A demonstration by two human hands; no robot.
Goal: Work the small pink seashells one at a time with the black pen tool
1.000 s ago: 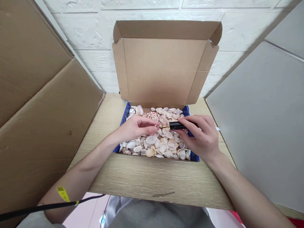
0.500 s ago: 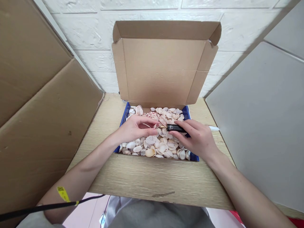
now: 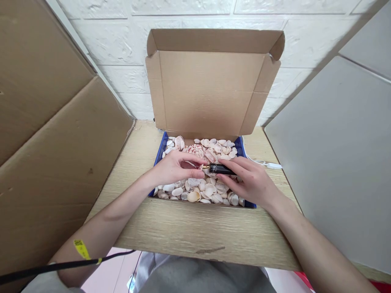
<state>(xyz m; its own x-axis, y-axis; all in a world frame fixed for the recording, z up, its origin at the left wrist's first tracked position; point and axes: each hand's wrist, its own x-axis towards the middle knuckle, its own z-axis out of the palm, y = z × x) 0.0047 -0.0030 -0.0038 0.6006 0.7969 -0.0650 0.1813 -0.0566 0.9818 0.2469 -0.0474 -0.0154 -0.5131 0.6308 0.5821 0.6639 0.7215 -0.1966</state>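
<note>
Above the box of shells, my left hand (image 3: 179,167) pinches a small seashell (image 3: 200,167) between thumb and fingers; most of it is hidden by them. My right hand (image 3: 252,177) is wrapped round a black mini hand drill (image 3: 224,169), held level and pointing left. Its brass-coloured chuck (image 3: 207,167) is right at the shell; whether the bit has gone into it I cannot tell. Beneath both hands lie many loose pale seashells (image 3: 210,189), with a red-striped scallop shell (image 3: 195,149) towards the back.
The shells fill a shallow cardboard box with blue sides (image 3: 159,156), its brown lid (image 3: 210,91) raised against the white brick wall (image 3: 116,40). A white cable with a connector (image 3: 273,165) lies right of it. Cardboard (image 3: 61,162) stands left, a grey panel (image 3: 336,154) right.
The drill and my right hand have shifted slightly left and down, bringing the chuck closer to the shell. The white cable right of the box shows more now. My left hand has barely moved.
</note>
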